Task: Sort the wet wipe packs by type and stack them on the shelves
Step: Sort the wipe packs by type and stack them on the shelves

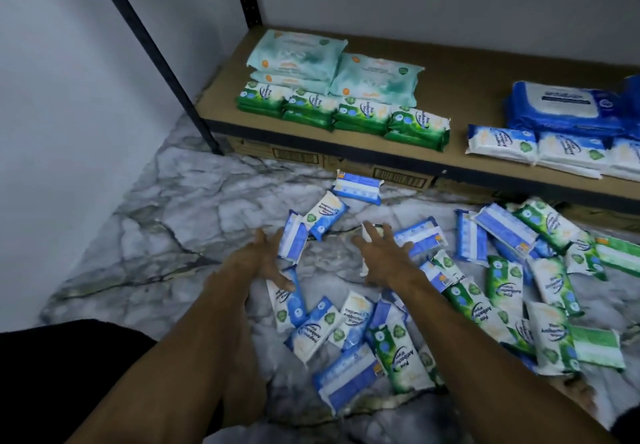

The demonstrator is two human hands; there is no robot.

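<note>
Several small wet wipe packs lie scattered on the marble floor [166,208], blue-and-white ones [349,378] mixed with green ones [401,357]. My left hand [266,260] has its fingers spread, its palm against a blue pack [292,241] standing on edge. Fingers also spread, my right hand [384,253] hovers over the pile, touching a white pack edge [363,265]. On the wooden shelf [460,76] lie sorted teal packs [298,59], green packs [346,111], big blue packs [561,108] and blue-and-white packs [502,142].
A black shelf upright [156,59] slants down at the left next to the white wall. Cardboard boxes [398,177] sit under the shelf. My dark-clothed knee [69,357] fills the lower left corner. Bare marble lies left of the pile.
</note>
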